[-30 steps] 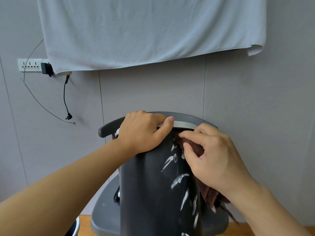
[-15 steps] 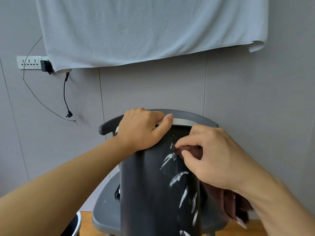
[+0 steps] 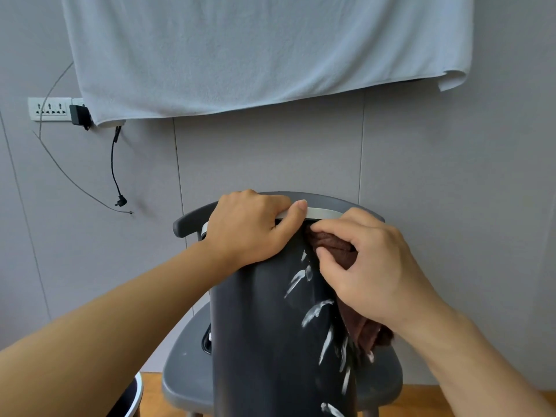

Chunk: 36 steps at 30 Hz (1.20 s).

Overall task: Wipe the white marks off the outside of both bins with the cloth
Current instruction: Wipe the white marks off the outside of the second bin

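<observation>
Our right hand [image 3: 370, 272] has thumb and forefinger curled, pinching a bunched dark-brown cloth [image 3: 334, 248] vs. the upper right side of the dark bin [image 3: 264, 326], just under its pale rim band [image 3: 322, 212]. The other fingers fold over the cloth; how firmly they press we can't tell. The rest of the cloth hangs below the palm, lower end partly hidden behind the wrist and the bin's edge.

Our left hand [image 3: 252, 227] grips the bin's top rim: thumb laid along the band, fingers hooked over the far side, tips hidden. Thumb tip sits just beside the right forefinger, nearly touching.

White marks [image 3: 316, 311] run in a slanted streaky line down the bin's right front, from just below the cloth to the bottom frame edge. The lowest streaks are cut off; any marks on the far side are out of sight.

The bin stands on a grey chair [image 3: 382, 377], which it mostly covers; the backrest shows only as a curved strip behind both hands, legs cut off. A 2nd rim [image 3: 137, 392] peeks in at bottom left, mostly out of frame, so we can't say what it is.

Room: chair back is close to the grey wall; open wall on both sides of the bin. Above hangs a pale towel [image 3: 255, 52]; at left, a socket strip [image 3: 49, 108] w/ dangling black cable [image 3: 113, 164].
</observation>
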Tool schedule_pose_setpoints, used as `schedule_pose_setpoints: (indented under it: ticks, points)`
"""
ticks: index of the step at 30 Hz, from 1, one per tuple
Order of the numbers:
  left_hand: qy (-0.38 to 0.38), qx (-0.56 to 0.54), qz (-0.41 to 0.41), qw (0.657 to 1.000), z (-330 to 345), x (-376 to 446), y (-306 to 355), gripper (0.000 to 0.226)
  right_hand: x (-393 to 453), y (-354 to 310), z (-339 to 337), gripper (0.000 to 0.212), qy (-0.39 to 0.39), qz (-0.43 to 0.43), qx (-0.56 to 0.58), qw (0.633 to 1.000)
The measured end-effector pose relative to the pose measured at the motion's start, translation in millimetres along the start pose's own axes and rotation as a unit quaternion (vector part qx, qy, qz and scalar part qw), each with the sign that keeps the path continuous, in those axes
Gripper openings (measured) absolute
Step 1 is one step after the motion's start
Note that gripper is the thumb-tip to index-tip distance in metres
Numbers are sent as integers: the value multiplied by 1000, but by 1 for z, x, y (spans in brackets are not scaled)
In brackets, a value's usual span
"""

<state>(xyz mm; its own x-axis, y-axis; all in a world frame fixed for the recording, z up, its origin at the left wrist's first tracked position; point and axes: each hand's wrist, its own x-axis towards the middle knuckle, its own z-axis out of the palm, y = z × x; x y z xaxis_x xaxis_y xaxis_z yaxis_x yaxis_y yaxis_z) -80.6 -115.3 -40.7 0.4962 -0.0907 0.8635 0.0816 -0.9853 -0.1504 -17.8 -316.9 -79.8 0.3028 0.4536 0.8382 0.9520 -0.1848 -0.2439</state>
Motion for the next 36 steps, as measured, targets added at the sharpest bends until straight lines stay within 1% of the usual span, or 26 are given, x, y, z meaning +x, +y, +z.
schedule_pose_setpoints:
  ticks: [2, 3, 4, 6, 7, 8, 10, 11, 12, 15, 16, 17, 19, 20, 21, 23, 24, 25, 28, 29, 30, 32, 33, 34, 35, 36]
  points:
    - [-6, -2, 5, 1000, -1, 1, -2, 59, 1, 3, -5, 24, -71, 3, 18, 997]
    - [-7, -4, 8, 1000, -1, 1, -2, 58, 1, 3, -6, 24, -84, 5, 15, 996]
    - [-6, -5, 11, 1000, -1, 0, -1, 58, 0, 3, -5, 23, -70, 7, 9, 998]
    - [-7, -5, 10, 1000, 0, 1, 1, 58, -1, -1, 0, 25, 0, 4, -1, 1000]
    - [-8, -5, 9, 1000, 0, 1, 1, 58, -1, -3, 1, 27, 14, 2, -3, 1000]
    - [-9, -5, 8, 1000, 0, 2, 1, 58, -1, -4, 1, 26, 2, -1, -2, 1000]
    - [-10, -9, 10, 1000, -1, 2, 1, 57, 1, -1, -6, 22, -91, 1, 7, 996]
    - [-9, -12, 13, 1000, -2, 2, 1, 57, 1, 0, -9, 23, -120, 4, 5, 993]
    - [-8, -13, 15, 1000, -1, 2, 2, 57, 0, 2, -9, 22, -111, 7, 2, 994]
    - [-6, -7, 15, 1000, 1, 2, 5, 58, 0, 1, -3, 24, 9, 20, 25, 999]
    - [-6, -5, 13, 1000, 1, 2, 5, 59, 0, 0, -2, 26, 11, 22, 30, 999]
    - [-8, -1, 8, 1000, 1, 3, 4, 59, 1, 1, -4, 24, -15, 21, 31, 999]
    - [-10, 5, 4, 1000, 1, 2, 2, 61, 1, 4, -10, 21, -108, 26, 22, 994]
    - [-8, 5, 5, 1000, 1, 2, 1, 61, 0, 5, -11, 21, -120, 27, 13, 992]
    - [-7, 5, 7, 1000, 1, 2, 0, 60, -2, 5, -10, 21, -101, 30, 8, 994]
    - [-4, 8, 5, 1000, 1, 1, 0, 59, -4, 3, -5, 22, -27, 31, 5, 999]
    - [-4, 10, 1, 1000, 1, 0, -1, 59, -5, 0, -2, 24, -11, 27, 1, 1000]
    - [-6, 13, -4, 1000, 1, 0, -2, 60, -5, -2, -1, 25, -16, 22, -4, 1000]
    - [-7, 13, -2, 1000, -1, -1, -2, 60, -3, -1, -11, 20, -121, 17, -13, 992]
    - [-5, 11, 3, 1000, -2, -1, 0, 60, -3, -1, -13, 21, -132, 15, -21, 991]
    - [-4, 10, 7, 1000, -2, -1, 2, 60, -4, -1, -13, 21, -111, 14, -27, 993]
    - [-2, 12, 13, 1000, -1, 0, 6, 60, -4, -2, -8, 20, -20, 11, -19, 1000]
    - [-5, 11, 13, 1000, -1, 1, 7, 61, -4, -2, -5, 23, 11, 9, -14, 1000]
    - [-11, 11, 8, 1000, 0, 2, 6, 61, -5, -2, -3, 25, 13, 10, -10, 1000]
    - [-18, 13, -1, 1000, 0, 3, 5, 62, -6, -1, -2, 24, -13, 12, -9, 1000]
    - [-26, 16, -13, 999, 0, 4, 3, 63, -8, 1, -3, 21, -60, 16, -12, 998]
